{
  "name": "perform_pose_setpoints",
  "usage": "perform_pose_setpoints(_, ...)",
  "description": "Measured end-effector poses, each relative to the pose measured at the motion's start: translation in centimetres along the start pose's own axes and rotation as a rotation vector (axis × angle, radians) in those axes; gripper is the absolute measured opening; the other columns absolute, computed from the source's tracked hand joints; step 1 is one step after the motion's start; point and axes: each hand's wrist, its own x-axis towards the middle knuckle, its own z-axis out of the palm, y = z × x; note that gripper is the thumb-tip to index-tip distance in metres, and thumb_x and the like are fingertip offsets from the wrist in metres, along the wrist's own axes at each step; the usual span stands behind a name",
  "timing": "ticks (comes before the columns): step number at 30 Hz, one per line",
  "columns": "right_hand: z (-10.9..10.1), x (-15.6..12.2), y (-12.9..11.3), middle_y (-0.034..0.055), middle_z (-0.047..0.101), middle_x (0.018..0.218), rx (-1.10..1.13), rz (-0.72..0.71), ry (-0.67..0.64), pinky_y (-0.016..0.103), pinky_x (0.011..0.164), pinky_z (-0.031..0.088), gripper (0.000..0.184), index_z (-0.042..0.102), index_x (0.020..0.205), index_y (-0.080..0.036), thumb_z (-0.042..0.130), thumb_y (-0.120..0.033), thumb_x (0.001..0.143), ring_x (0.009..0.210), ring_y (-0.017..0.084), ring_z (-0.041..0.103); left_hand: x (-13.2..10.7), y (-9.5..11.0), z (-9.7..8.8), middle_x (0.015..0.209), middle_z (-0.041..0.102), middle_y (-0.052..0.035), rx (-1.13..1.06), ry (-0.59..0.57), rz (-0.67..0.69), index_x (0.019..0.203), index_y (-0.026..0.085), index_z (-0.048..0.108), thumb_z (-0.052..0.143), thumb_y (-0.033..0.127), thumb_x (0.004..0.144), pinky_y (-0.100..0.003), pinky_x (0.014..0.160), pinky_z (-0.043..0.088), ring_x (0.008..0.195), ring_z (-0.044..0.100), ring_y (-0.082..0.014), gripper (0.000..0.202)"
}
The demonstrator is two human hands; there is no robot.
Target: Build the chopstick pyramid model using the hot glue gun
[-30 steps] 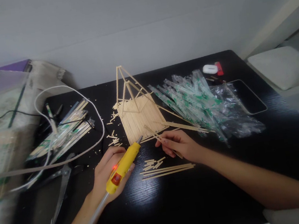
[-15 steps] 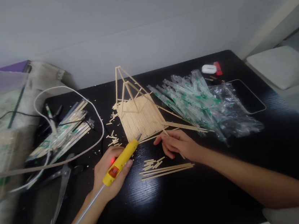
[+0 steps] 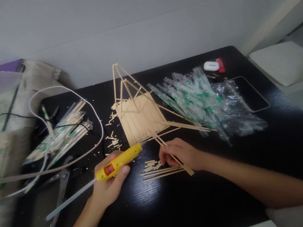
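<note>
My left hand (image 3: 109, 183) grips a yellow glue gun (image 3: 119, 162) with a clear glue stick out of its back; the nozzle points right toward the front edge of a mat of wooden sticks (image 3: 141, 120). A thin frame of sticks (image 3: 124, 85) rises from the mat's back left. My right hand (image 3: 180, 154) pinches a pair of joined wooden sticks (image 3: 170, 151), tilted with the far ends up near the mat's front edge. Short stick offcuts and long loose sticks (image 3: 161, 171) lie on the black table just below that hand.
A heap of clear, green-printed chopstick wrappers (image 3: 202, 100) lies right of the mat, with a phone (image 3: 251, 94), a white earbud case (image 3: 211, 65) and a red lighter behind. At the left are wrapped chopsticks (image 3: 62, 133), a white cable, scissors (image 3: 60, 191) and bags.
My right hand has raised the pair of sticks off the table, far ends up toward the mat. The glue gun has tilted flatter and slid slightly left.
</note>
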Motion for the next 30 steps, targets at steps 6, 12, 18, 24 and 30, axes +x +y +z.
perform_pose_setpoints(6,0.17,-0.35,-0.51,-0.0061,0.049,0.053,-0.201,-0.033,-0.001,0.022,0.051,0.038,0.044,0.067,0.082,-0.015,0.045,-0.043,0.108,0.047,0.009,0.046,0.14,0.27,-0.01,0.085,0.072,-0.0048,0.046,-0.039,0.06,0.095,0.021,0.072,0.061,0.035,0.103,-0.031,0.064,0.056,0.071,0.066,-0.0179,0.02)
perform_pose_setpoints(12,0.23,-0.35,-0.58,-0.0054,0.051,0.055,-0.25,-0.018,-0.003,0.021,0.051,0.038,0.043,0.067,0.083,-0.015,0.045,-0.042,0.109,0.048,0.009,0.048,0.12,0.19,0.06,0.081,0.07,-0.0032,0.106,-0.071,0.072,0.093,0.02,0.069,0.062,0.034,0.103,-0.029,0.061,0.054,0.069,0.067,-0.0168,0.018)
perform_pose_setpoints(18,0.26,-0.4,-0.72,-0.0053,0.051,0.055,-0.281,-0.005,-0.01,0.021,0.051,0.038,0.042,0.067,0.084,-0.015,0.044,-0.041,0.109,0.048,0.009,0.048,0.13,0.54,0.17,0.079,0.068,-0.0018,0.125,-0.073,0.071,0.092,0.02,0.068,0.063,0.03,0.102,-0.027,0.057,0.051,0.064,0.064,-0.0148,0.015)
perform_pose_setpoints(24,0.31,-0.39,-0.83,-0.0049,0.052,0.055,-0.307,-0.001,-0.014,0.021,0.052,0.038,0.043,0.067,0.085,-0.015,0.043,-0.041,0.109,0.049,0.009,0.048,0.15,0.69,0.2,0.079,0.071,-0.0036,0.128,-0.057,0.051,0.09,0.02,0.07,0.064,0.033,0.101,-0.028,0.06,0.053,0.068,0.067,-0.0167,0.018)
perform_pose_setpoints(30,0.35,-0.36,-0.86,-0.0049,0.052,0.055,-0.297,0.018,-0.023,0.021,0.051,0.038,0.043,0.066,0.084,-0.016,0.044,-0.043,0.109,0.048,0.009,0.046,0.16,0.61,0.26,0.081,0.071,-0.0035,0.133,-0.055,0.069,0.091,0.021,0.07,0.064,0.03,0.1,-0.028,0.06,0.054,0.068,0.067,-0.0166,0.014)
